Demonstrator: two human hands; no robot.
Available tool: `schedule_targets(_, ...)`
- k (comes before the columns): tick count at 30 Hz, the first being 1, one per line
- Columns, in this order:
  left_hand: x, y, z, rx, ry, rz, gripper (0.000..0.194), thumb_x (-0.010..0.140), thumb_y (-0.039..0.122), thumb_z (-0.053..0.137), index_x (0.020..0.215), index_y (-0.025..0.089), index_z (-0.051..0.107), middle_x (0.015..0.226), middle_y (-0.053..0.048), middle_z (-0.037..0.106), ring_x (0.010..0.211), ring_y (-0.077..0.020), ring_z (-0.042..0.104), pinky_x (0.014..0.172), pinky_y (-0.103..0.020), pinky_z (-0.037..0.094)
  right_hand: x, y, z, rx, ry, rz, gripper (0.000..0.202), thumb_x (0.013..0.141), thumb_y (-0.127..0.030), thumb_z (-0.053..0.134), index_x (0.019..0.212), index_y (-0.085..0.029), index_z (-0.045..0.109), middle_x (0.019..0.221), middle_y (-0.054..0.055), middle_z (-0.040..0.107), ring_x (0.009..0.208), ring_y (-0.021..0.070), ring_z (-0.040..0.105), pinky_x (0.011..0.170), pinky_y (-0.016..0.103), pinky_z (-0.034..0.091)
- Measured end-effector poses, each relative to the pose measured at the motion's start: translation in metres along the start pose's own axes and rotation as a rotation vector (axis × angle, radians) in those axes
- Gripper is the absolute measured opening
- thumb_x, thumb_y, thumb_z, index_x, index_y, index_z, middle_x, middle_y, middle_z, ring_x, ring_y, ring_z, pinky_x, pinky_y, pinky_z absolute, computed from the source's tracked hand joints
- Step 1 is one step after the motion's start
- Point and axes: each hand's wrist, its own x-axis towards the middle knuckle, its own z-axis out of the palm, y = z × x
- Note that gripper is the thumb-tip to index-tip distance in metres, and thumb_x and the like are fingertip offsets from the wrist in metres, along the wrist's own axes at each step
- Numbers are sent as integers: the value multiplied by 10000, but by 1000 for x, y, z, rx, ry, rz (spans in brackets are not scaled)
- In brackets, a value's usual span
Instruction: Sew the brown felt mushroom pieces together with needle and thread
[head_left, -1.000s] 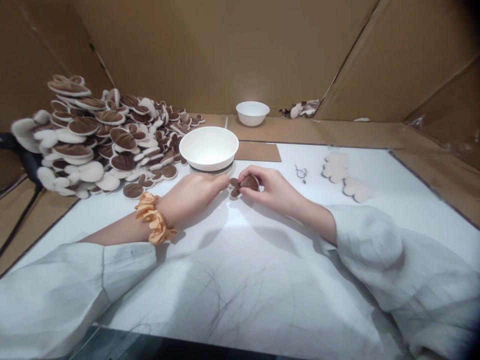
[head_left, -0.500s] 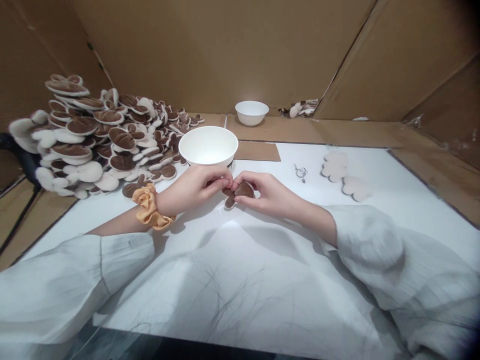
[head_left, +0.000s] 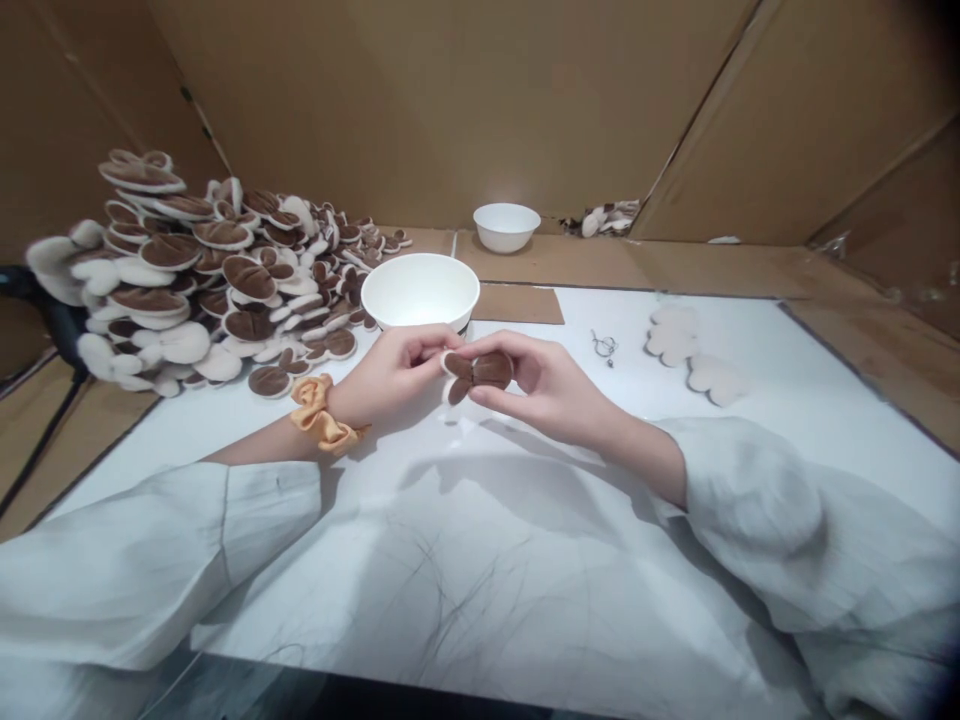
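Note:
A small plush bunny-head piece (head_left: 491, 370), brown with a white edge, is gripped between the thumb and fingers of my right hand (head_left: 555, 388). Its two ears point left, towards my left hand (head_left: 401, 380). That hand is closed in a pinch right beside the ears. Its fingertips are partly hidden behind the piece, so what they hold, if anything, does not show. Just behind my hands stands a large white bowl (head_left: 420, 290). An orange scrunchie (head_left: 322, 412) circles my left wrist.
On the left rises a big pile of similar brown and white plush pieces (head_left: 251, 278). A smaller white bowl (head_left: 506, 228) stands at the back. To the right lie a tangle of thin dark thread or wire (head_left: 604, 346) and two pale cloud-shaped pieces (head_left: 671, 335). Cardboard walls (head_left: 450, 110) surround the table.
The plush piece has turned so that its brown face and both ears show more fully. My left fingers have shifted up behind the ears, while my right hand keeps its hold.

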Motion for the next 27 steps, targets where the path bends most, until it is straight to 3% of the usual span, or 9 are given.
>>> schedule_targets(4,-2,-2,10,43,47,31,216,836,262,428,737,123,561,595,17,467,523,-76,370,473,-191,280,3,3,3,67,155,94,173,741,-199,608,903,-167,558,817,31,607,755,153,581,658,300,448)
schedule_targets(8,-4,-5,14,160,39,100,217,862,249,396,804,131,569,652,9,497,556,-82,377,502,-196,297,5,4,6,182,276,190,168,710,-196,620,860,-159,554,726,0,581,638,103,528,609,268,435)
schedule_targets(17,-4,-8,17,278,53,153,191,877,228,389,811,145,548,654,25,514,552,-79,389,559,-191,332,9,10,9,241,472,237,163,694,-220,606,804,-165,499,634,-36,533,568,78,482,569,245,398)
schedule_targets(27,-7,-6,26,252,45,61,182,881,270,396,899,151,534,669,14,584,527,-86,470,535,-189,358,7,18,15,264,435,314,240,740,-275,569,824,-208,355,607,-60,517,514,86,494,526,251,426)
